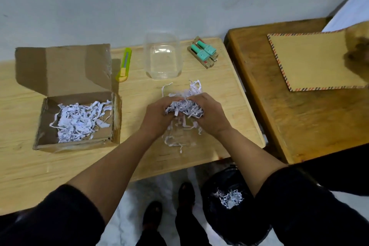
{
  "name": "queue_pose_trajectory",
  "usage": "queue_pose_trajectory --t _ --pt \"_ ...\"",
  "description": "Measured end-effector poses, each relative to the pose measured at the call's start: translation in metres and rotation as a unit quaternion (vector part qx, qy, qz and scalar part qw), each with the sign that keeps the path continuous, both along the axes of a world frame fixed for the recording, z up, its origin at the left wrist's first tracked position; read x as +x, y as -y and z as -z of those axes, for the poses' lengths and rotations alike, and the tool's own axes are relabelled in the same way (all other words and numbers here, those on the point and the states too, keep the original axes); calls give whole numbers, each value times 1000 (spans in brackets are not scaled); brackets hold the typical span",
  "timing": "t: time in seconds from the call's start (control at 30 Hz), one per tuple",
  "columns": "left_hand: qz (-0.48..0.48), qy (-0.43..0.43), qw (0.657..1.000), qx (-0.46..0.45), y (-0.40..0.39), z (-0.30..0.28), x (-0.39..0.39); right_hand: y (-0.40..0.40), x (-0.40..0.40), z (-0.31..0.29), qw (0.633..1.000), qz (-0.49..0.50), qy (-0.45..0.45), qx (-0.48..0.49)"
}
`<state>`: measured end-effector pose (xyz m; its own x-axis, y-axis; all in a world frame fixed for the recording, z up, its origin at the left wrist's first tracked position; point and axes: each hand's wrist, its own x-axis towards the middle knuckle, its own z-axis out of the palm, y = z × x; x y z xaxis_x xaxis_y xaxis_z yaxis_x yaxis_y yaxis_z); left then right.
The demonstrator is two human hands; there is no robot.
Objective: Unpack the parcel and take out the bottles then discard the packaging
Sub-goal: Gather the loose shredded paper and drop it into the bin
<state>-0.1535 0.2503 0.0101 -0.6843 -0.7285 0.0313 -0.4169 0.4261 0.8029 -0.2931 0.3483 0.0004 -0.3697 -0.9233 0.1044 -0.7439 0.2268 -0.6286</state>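
Observation:
My left hand point(157, 116) and my right hand point(209, 115) are cupped together around a wad of shredded white paper point(184, 106) above the light wooden table point(179, 156). Loose strips point(177, 138) lie under and behind the hands. An open cardboard box point(42, 126) at the left holds more shredded paper point(77, 120), its lid flap standing up. Two mint-green bottles point(203, 51) lie on small wooden blocks at the back of the table.
A clear plastic tub point(162, 60) and a yellow-green utility knife point(124, 65) sit at the back. A black bin bag point(217, 211) on the floor holds shreds point(230, 198). A darker wooden table at the right carries a brown envelope point(311, 60). My feet point(153, 217) show below.

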Motion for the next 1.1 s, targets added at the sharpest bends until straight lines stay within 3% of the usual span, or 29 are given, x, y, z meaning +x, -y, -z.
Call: queue_pose_trajectory --t 0.17,0.3,0.57,0.83,1.1 --pt "86 -33 995 -42 -4 -43 -5 -20 11 -50 995 87 -20 -35" --pt "142 -60 988 -1 -21 -76 -12 -54 23 -92 988 131 -48 -62" --pt "271 -69 960 22 -114 -95 -42 -168 35 -117 958 288 -16 -9" --pt "388 -15 918 80 -240 -33 -69 -303 43 -71 912 409 14 36" --pt "430 111 892 85 -326 75 -78 -379 35 49 886 430 115 131"
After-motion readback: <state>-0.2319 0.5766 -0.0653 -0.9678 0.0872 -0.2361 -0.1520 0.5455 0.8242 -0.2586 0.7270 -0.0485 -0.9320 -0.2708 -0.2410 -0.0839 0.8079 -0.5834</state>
